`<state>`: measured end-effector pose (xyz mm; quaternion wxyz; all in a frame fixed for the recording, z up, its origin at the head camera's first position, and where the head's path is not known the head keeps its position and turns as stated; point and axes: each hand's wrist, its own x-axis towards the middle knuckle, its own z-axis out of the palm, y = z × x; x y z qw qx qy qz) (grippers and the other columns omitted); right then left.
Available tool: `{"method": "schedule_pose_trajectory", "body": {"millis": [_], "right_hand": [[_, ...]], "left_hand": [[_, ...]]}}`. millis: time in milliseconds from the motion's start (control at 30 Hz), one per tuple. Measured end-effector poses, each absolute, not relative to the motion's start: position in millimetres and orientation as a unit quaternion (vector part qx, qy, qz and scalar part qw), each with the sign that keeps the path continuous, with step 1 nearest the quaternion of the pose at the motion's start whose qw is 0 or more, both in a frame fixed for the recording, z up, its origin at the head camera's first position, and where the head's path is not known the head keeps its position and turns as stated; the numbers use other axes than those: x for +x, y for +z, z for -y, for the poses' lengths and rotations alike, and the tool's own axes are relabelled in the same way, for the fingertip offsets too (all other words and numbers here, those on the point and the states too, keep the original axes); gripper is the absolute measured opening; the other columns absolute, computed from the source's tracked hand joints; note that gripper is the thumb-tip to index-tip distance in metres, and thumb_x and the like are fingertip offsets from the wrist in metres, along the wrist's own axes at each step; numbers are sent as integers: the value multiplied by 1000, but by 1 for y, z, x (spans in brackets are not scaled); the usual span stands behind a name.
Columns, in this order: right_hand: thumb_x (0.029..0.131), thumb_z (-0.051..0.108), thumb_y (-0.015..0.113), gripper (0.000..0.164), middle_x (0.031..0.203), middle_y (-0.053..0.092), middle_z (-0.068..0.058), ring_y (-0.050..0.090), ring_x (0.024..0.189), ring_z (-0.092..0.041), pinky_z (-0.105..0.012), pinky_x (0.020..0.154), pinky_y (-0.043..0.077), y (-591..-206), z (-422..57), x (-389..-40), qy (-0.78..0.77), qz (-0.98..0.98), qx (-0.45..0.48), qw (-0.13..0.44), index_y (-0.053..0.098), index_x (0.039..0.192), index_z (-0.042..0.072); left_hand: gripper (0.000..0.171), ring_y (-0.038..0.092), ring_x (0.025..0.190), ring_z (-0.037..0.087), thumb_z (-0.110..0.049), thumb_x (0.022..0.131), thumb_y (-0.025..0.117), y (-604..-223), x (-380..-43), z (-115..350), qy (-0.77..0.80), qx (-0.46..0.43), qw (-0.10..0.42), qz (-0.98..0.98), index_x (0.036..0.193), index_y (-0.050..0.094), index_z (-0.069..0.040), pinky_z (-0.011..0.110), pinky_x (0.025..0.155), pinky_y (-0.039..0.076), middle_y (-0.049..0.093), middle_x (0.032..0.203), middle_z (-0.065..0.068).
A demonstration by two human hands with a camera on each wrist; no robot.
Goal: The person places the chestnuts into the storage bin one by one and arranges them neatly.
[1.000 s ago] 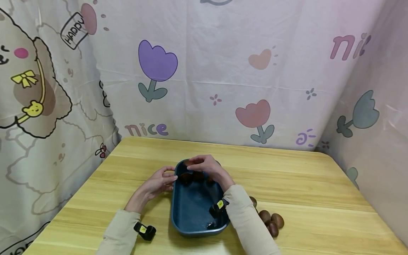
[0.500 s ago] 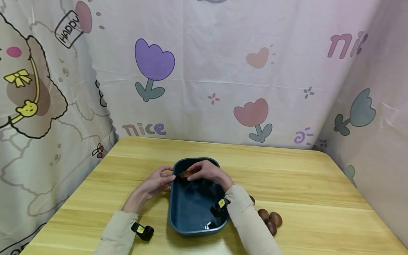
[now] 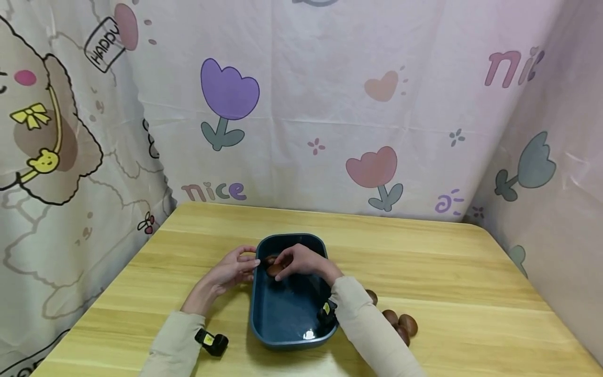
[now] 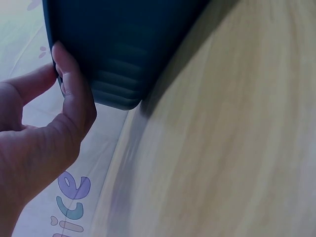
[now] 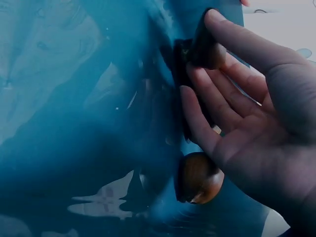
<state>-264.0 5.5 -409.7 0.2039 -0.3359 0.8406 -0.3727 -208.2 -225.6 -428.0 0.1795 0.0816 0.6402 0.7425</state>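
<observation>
A deep dark-blue rectangular container [image 3: 275, 319] stands on the wooden table, its inside glossy with bright reflections. At its left wall my left hand [image 3: 232, 269] holds the rim; in the left wrist view, fingers [image 4: 74, 91] lie along the outer wall near the corner. My right hand [image 3: 305, 260] reaches into the far half and pinches a brown chestnut [image 5: 212, 52] between thumb and fingertips. Another chestnut [image 5: 200, 177] lies inside, just below the right hand in the right wrist view. The right hand partly hides the chestnuts in the container.
Several loose chestnuts [image 3: 408, 325] lie on the table [image 3: 452, 283] to the right of the container, partly behind the right sleeve [image 3: 372, 324]. A printed cloth [image 3: 301, 104] hangs behind the table and along both sides. Small black cameras sit on both wrists.
My right hand has moved from the container's far end nearer and lower inside it, with a chestnut at its fingertips. The left hand keeps its hold on the left rim.
</observation>
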Motion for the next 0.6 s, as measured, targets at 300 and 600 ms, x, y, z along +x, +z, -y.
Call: {"method": "schedule_pose_trajectory", "body": {"millis": [300,600], "right_hand": [[77,25,83,31,87,64,4,56,78,-8,-24,72,47,-415,-1,-262,-331,-869,-337,149,70,99,8],[79,16,82,25,86,68,1,62,76,-7,-22,70,50,-417,-1,-262,-357,-854,-342,163,70,98,6]], "left_hand": [[48,62,84,15,-5,98,53,-430,-208,226,745,85,180,-637,134,24,6,28,71,52,61,104,10],[44,62,84,15,-5,98,53,-431,-208,226,747,87,176,-635,132,27,5,28,72,52,62,102,9]]}}
